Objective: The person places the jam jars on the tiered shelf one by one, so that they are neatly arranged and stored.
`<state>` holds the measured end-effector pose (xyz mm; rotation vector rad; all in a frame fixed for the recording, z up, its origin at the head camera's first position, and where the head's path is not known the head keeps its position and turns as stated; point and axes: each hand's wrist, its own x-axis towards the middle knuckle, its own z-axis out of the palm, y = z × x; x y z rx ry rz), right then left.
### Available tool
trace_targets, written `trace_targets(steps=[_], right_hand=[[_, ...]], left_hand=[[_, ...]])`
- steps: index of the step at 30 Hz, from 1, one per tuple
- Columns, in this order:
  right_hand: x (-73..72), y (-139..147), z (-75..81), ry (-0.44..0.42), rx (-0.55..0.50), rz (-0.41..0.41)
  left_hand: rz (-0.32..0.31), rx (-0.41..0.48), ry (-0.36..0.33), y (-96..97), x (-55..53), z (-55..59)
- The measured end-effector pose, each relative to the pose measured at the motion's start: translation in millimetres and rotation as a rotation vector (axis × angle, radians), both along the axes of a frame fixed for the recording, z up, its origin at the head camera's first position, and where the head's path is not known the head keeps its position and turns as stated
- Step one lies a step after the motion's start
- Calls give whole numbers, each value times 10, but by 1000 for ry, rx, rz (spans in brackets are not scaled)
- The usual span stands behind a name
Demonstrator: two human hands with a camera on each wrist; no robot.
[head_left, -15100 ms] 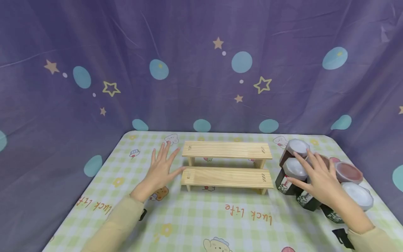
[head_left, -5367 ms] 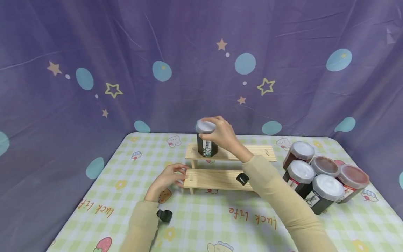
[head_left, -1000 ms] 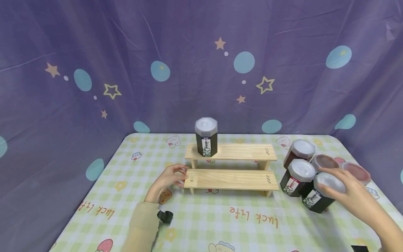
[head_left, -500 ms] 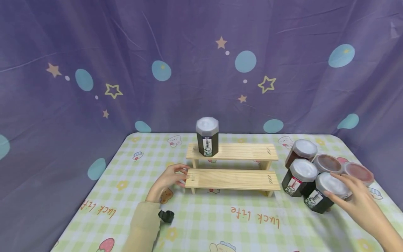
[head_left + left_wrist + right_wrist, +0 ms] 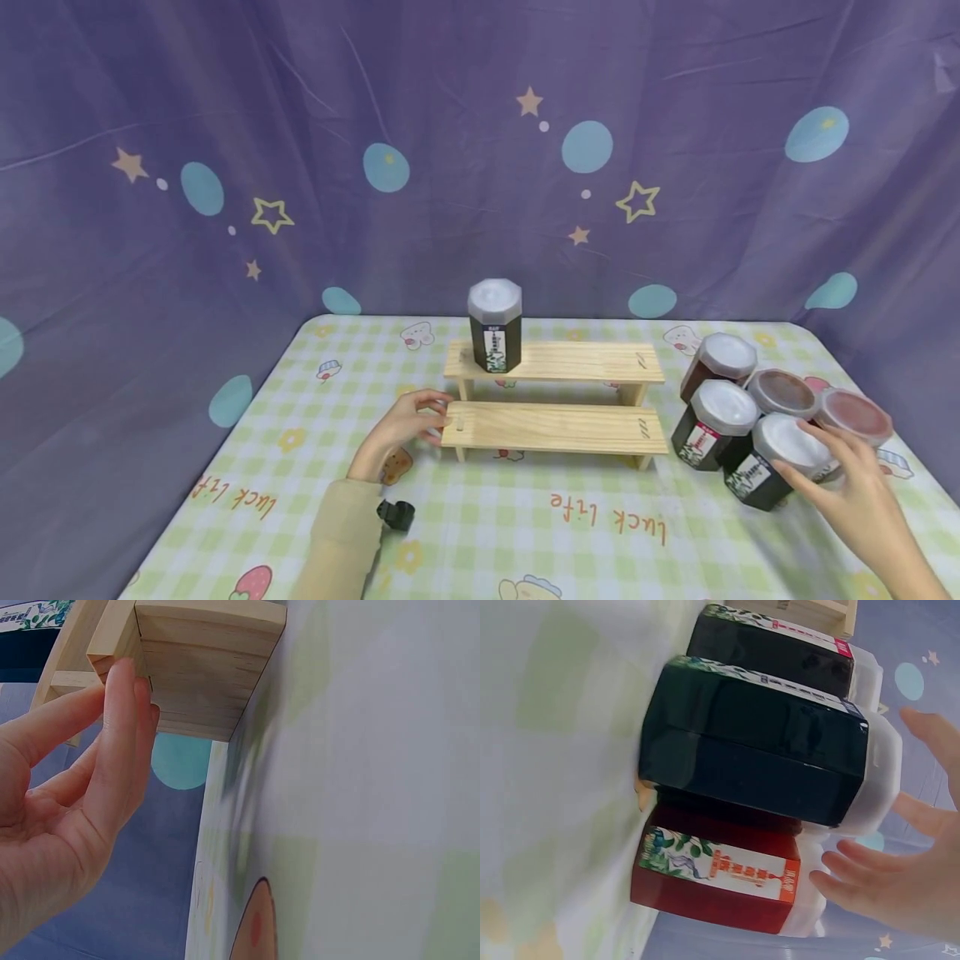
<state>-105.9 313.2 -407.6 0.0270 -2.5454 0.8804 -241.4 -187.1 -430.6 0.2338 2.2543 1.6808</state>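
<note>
My left hand (image 5: 405, 421) touches the left end of the lower wooden shelf (image 5: 555, 427) with its fingertips; in the left wrist view they rest at the board's corner. On the upper shelf (image 5: 585, 362), near its left end, an eight-sided black jar (image 5: 497, 327) with a whitish lid stands upright. My right hand (image 5: 858, 492) is at the front jar (image 5: 787, 446) of the group on the right, fingers spread near its lid. The right wrist view shows this dark jar (image 5: 757, 742) beside a red-brown jar (image 5: 720, 874), with a gap visible between fingers and lids.
Several jars stand close together at the table's right: one with a red-marked label (image 5: 712, 425), one behind it (image 5: 720, 367), and two with reddish-brown tops (image 5: 783, 392). A green checked cloth (image 5: 480, 517) covers the table. A purple curtain (image 5: 465, 242) hangs behind.
One jar has come from the right-hand group onto the upper shelf, released by my right hand, which is back at the group. In the last second it shifts slightly right and down. My left hand stays put.
</note>
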Motion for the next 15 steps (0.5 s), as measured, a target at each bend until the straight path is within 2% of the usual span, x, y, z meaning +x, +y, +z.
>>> trace_targets(steps=[4,10,15], right_hand=[[-8,-24,-41,49,-36,-5],[-8,-41,-69,24,-57,-38],[6,-67,-106,30,-60,-54]], left_hand=[[-11,2,-4,-16,-4,-4],[-25,12,3,-19,-2,1],[-12,4,4,-7,3,-9]])
